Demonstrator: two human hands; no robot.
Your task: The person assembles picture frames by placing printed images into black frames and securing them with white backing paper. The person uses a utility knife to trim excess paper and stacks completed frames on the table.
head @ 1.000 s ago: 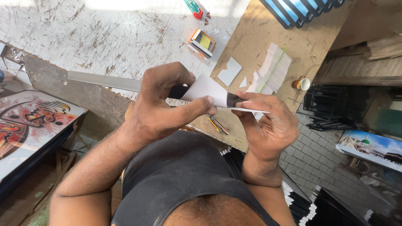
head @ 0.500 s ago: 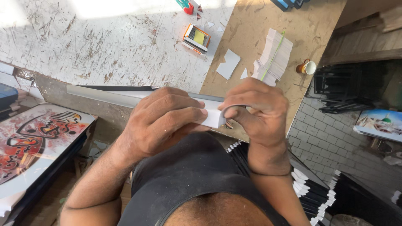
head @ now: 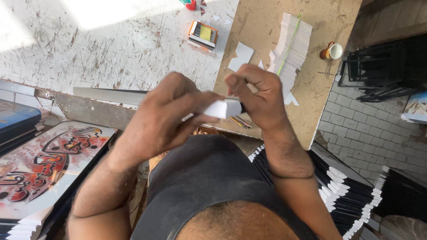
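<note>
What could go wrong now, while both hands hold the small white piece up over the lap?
1. The white piece is pinched only by fingertips of the left hand and right hand, above the lap and off the board; a slip would likely drop it out of sight.
2. The cup stands near the brown board's right edge; a knock might tip it.
3. The paper stack looks fanned and loose, so it may slide.

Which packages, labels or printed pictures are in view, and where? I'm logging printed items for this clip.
Small box: flat rectangle on the white scratched bench, orange edges, yellow panel.
Printed picture panel: lower left, large rectangle, red, black and white swirls.
Second picture: right edge, blue and pale, partly cut off.
</note>
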